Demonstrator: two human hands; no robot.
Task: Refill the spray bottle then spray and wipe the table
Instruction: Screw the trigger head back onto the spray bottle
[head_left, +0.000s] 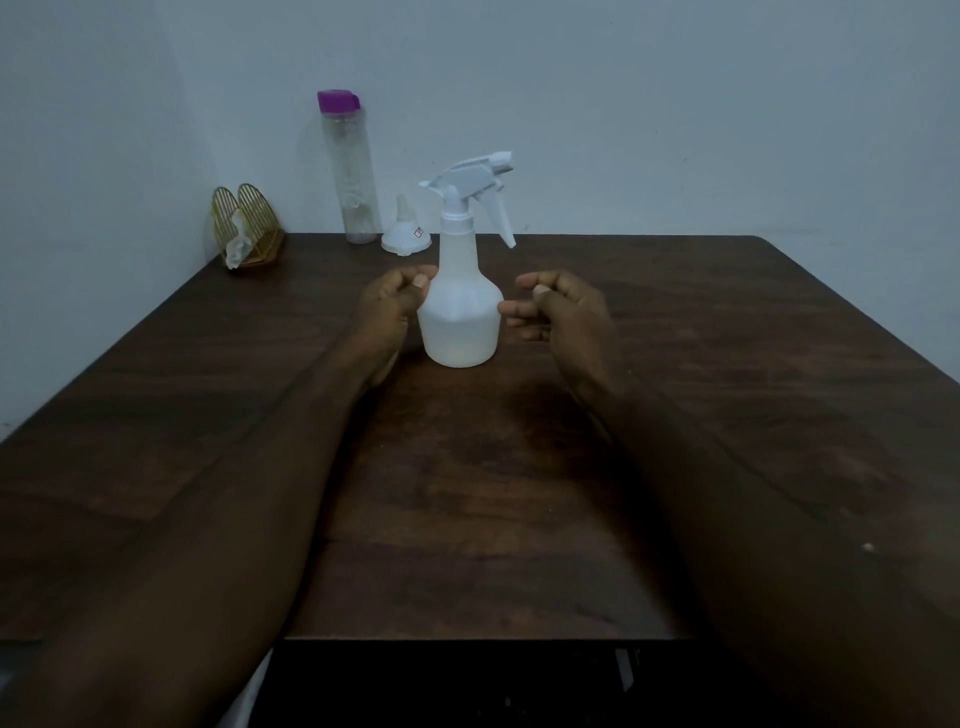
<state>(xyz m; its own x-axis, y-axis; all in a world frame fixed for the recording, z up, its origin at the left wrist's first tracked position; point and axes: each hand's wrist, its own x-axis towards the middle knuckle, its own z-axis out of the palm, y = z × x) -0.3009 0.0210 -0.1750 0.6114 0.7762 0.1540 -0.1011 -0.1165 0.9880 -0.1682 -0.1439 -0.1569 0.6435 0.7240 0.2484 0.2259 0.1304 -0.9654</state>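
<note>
Head view, the only one I'm getting: spray bottle (460, 306) is standing upright on the dark wood worktop (727, 364), roughly centre, trigger head screwed on and nozzle pointing right. I'm seeing a small amount of liquid sitting in the bottom of it (body is translucent white, so the level is faint).

Left hand (396, 299) is sitting just beside the bottle's left shoulder, fingers curled in narrow, thumb tip at the bottle wall; I can't tell if it's actually touching. Right hand (558, 306) is hovering just to the right of the bottle, fingers loosely curled, fingertips close to the bottle's side, not gripping anything. Both forearms are reaching in from the near edge.

Along the back edge by the wall I'm picking out a tall clear water bottle (349, 171) with a purple cap, upright, and a white funnel (400, 231) resting mouth-down just right of it, behind the spray bottle. Far left back corner: a gold wire holder (249, 228) with a pale cloth or tissue (236, 247) hanging out of it.
</note>
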